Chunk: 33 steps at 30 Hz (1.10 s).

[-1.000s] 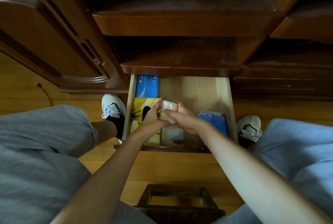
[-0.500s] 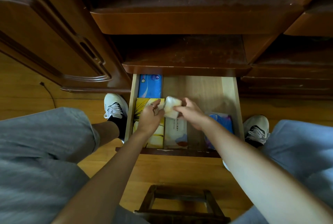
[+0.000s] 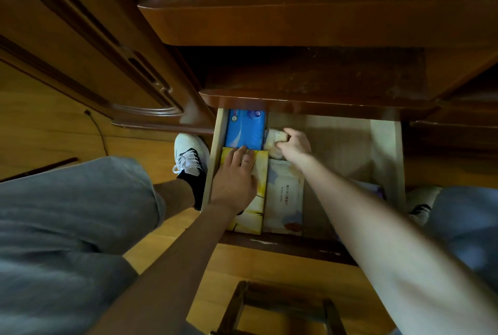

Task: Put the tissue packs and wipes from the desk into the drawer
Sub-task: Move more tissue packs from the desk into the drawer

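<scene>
One open drawer [image 3: 388, 151]. Inside, four packs clearly countable: one blue tissue pack [image 3: 245, 130], one yellow tissue pack [image 3: 260, 200], one white wipes pack [image 3: 285, 197], one small pale pack [image 3: 273, 139]. A fifth, bluish pack [image 3: 373, 189], mostly hidden behind a forearm. Two hands: left hand [image 3: 234, 175], right hand [image 3: 295, 144]. Two white sneakers [image 3: 190, 154]. One wooden stool [image 3: 280, 310].

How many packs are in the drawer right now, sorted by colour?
Blue pack: 1
Yellow pack, under the left hand: 1
White wipes pack: 1
Small pale pack, held by the right hand: 1
Bluish pack, mostly hidden behind the right arm: 1
Total: 5
</scene>
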### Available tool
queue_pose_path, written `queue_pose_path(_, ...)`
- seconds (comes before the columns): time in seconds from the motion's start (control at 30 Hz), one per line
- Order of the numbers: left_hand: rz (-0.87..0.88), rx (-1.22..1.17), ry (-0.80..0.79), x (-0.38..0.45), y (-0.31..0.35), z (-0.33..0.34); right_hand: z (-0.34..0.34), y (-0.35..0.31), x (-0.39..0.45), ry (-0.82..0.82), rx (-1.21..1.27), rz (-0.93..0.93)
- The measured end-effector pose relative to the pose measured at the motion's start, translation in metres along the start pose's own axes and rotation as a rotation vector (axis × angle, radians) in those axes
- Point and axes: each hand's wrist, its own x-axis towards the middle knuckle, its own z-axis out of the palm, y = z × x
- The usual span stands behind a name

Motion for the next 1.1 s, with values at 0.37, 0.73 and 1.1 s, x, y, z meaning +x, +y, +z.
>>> queue_pose_path(0.37,-0.047,0.01,0.009,-0.004,0.004,0.006,-0.001,0.006,0.002,0.046,-0.103,-0.054)
queue_pose_path(0.73,-0.033,0.008,-0.017,-0.003,0.002,0.007,-0.002,-0.001,-0.003,0.036,-0.084,-0.044)
queue_pose_path(1.1,0.03,-0.091,-0.08,-0.011,0.025,-0.056,-0.109,-0.005,-0.09,0.03,-0.162,-0.086)
